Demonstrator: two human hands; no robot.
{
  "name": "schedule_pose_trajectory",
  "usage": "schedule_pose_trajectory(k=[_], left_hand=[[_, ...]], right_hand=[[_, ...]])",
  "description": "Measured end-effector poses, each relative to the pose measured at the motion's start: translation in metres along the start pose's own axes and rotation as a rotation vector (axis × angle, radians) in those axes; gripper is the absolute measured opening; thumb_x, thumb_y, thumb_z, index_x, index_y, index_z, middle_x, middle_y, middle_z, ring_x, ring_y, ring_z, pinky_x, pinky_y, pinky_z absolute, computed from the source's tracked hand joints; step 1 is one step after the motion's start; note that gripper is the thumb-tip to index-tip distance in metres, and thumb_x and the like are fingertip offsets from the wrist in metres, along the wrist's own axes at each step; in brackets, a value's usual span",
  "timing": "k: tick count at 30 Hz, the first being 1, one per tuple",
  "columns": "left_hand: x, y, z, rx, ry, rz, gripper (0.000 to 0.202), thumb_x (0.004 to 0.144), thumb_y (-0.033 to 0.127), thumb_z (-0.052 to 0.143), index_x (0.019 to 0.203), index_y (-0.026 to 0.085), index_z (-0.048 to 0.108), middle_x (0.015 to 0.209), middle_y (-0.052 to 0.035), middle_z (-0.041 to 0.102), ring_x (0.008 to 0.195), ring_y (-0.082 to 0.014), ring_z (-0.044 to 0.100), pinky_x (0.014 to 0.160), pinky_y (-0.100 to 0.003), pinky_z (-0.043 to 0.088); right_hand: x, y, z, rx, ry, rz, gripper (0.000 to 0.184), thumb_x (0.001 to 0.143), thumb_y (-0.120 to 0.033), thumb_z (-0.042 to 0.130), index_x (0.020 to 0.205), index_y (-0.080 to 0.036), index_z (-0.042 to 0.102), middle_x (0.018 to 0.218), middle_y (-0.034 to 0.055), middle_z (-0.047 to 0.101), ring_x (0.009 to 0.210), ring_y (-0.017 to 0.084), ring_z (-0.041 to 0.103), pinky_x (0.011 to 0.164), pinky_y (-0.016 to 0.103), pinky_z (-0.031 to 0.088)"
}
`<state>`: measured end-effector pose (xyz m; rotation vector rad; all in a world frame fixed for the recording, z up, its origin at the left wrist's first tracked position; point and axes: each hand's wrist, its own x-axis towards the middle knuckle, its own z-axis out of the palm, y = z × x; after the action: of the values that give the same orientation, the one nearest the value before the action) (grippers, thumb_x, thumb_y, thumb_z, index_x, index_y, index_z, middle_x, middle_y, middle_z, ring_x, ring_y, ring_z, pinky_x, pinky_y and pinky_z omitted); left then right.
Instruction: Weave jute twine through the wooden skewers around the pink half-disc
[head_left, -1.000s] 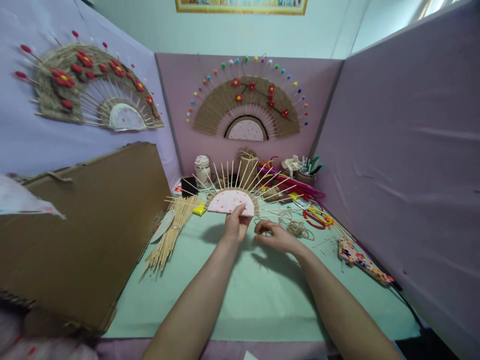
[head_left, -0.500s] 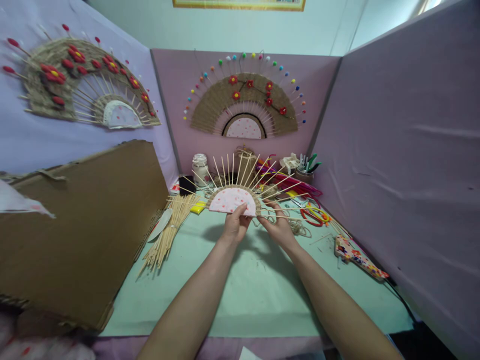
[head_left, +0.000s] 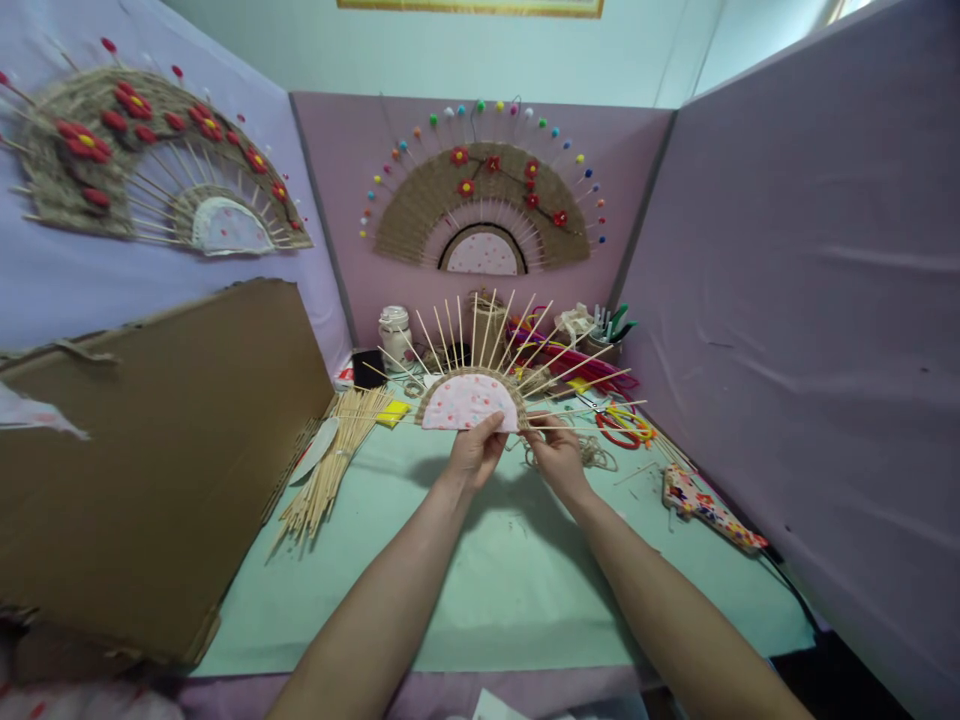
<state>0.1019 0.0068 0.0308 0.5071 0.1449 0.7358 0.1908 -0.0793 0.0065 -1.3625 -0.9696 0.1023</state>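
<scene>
A half-made fan (head_left: 469,400) stands upright above the mint-green table: a pink dotted half disc ringed with jute twine, with several bare wooden sticks fanning out from it. My left hand (head_left: 474,452) pinches the fan's bottom edge near the middle. At the fan's lower right corner my right hand (head_left: 553,450) is closed on the jute twine (head_left: 592,455), whose loose coils lie on the table just to the right.
A bundle of wooden sticks (head_left: 330,465) lies left of the hands, beside a big cardboard sheet (head_left: 150,440). Red scissors (head_left: 622,425), a glue gun (head_left: 705,505), a jar (head_left: 394,335) and a tool cup (head_left: 600,340) crowd the back and right. Finished fans (head_left: 484,205) hang on the walls.
My right hand has moved up from the table to the fan's lower right corner. The fan is held slightly higher. My left hand keeps its grip.
</scene>
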Motion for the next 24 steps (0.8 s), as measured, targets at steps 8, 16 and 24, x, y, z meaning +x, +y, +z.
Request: schedule_pose_trajectory(k=[8, 16, 24], left_hand=[[-0.005, -0.005, 0.003, 0.133, -0.119, -0.044, 0.033, 0.065, 0.009, 0.068, 0.096, 0.015, 0.063, 0.095, -0.0054, 0.067, 0.093, -0.0177, 0.061, 0.089, -0.031, 0.043], [0.003, -0.005, -0.002, 0.152, -0.019, 0.037, 0.021, 0.062, 0.012, 0.068, 0.083, 0.012, 0.065, 0.08, -0.0032, 0.068, 0.075, -0.0131, 0.062, 0.076, -0.025, 0.044], [0.004, 0.012, -0.003, 0.127, -0.039, -0.036, 0.019, 0.066, 0.016, 0.063, 0.084, 0.013, 0.067, 0.083, -0.0074, 0.07, 0.078, -0.0165, 0.064, 0.072, -0.028, 0.048]], right_hand=[[-0.003, -0.007, 0.001, -0.091, -0.043, -0.033, 0.013, 0.075, -0.03, 0.054, 0.08, -0.019, 0.06, 0.085, 0.0058, 0.063, 0.082, 0.019, 0.056, 0.081, 0.034, 0.044], [-0.002, -0.005, 0.002, 0.016, -0.121, -0.01, 0.016, 0.077, -0.031, 0.055, 0.083, -0.019, 0.062, 0.089, 0.0066, 0.062, 0.084, 0.018, 0.056, 0.076, 0.03, 0.046], [0.005, -0.006, -0.005, 0.123, -0.098, 0.238, 0.026, 0.07, -0.036, 0.061, 0.089, -0.018, 0.062, 0.072, 0.0028, 0.061, 0.061, 0.013, 0.052, 0.058, 0.026, 0.043]])
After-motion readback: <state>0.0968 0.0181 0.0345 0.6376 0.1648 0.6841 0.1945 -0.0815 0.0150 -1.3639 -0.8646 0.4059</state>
